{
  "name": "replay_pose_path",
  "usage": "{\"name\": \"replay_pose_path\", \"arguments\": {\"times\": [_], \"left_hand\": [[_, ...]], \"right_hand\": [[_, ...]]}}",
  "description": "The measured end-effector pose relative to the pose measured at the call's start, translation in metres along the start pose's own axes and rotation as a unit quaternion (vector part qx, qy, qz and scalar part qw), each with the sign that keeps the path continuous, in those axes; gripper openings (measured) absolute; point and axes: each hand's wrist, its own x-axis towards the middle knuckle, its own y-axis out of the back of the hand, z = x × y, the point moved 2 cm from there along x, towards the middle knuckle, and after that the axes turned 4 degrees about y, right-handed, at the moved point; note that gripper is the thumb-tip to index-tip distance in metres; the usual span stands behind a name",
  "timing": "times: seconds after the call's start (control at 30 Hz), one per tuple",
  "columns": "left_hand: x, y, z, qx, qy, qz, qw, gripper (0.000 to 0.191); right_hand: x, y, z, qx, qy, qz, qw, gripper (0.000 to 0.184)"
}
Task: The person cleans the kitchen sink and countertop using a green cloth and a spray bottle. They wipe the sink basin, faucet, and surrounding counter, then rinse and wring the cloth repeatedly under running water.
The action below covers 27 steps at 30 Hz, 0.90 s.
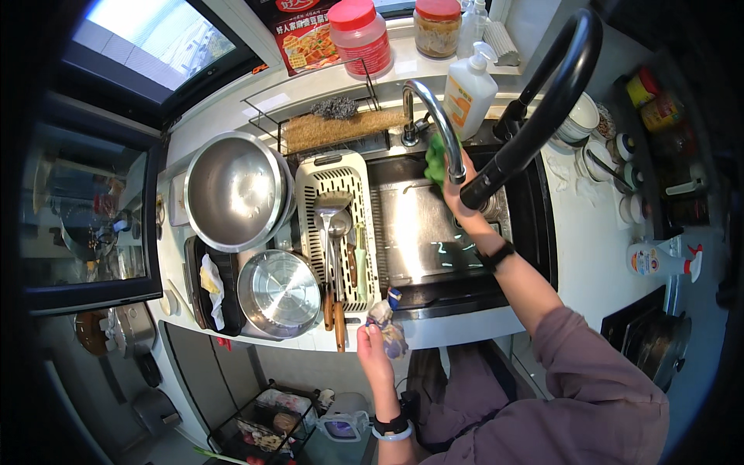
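Observation:
My right hand (455,195) reaches over the far right part of the stainless steel sink (407,232), partly hidden behind the chrome faucet (433,102) and the black spout (540,133). It grips a bunched green cloth (435,160) at the sink's back edge. At the counter's front edge, my left hand (373,351) pinches a crumpled, multicoloured piece of cloth or wrapper (394,337). Beside that hand is a cream draining basket (310,174) holding a slotted turner (332,203), a ladle (340,224) and a pale green-handled utensil (361,261). Wooden handles jut past its front.
Stacked steel bowls (232,192), an upturned steel pot (279,293) and a black tray (232,314) crowd the left counter. A white pump bottle (468,96) stands behind the faucet. A spray bottle (654,260) lies at right. An open window (154,40) is at upper left.

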Motion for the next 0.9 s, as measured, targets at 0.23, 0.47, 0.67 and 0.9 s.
{"name": "replay_pose_path", "arguments": {"times": [0.23,0.47,0.67,0.9], "left_hand": [[0.002,-0.034,0.001,-0.002,0.025,-0.009,1.000,0.025],[0.016,-0.044,0.001,0.027,0.037,-0.008,0.999,0.023],[0.020,-0.026,-0.001,0.029,0.034,0.011,0.999,0.022],[0.012,-0.009,-0.009,0.078,0.046,0.039,0.995,0.020]], "right_hand": [[0.033,-0.055,0.102,-0.261,0.013,-0.053,0.964,0.027],[-0.020,-0.004,0.064,-0.160,0.003,-0.067,0.985,0.016],[-0.018,-0.082,0.046,0.181,-0.344,0.049,0.920,0.022],[0.036,-0.147,0.068,0.353,-0.395,0.061,0.846,0.037]]}}
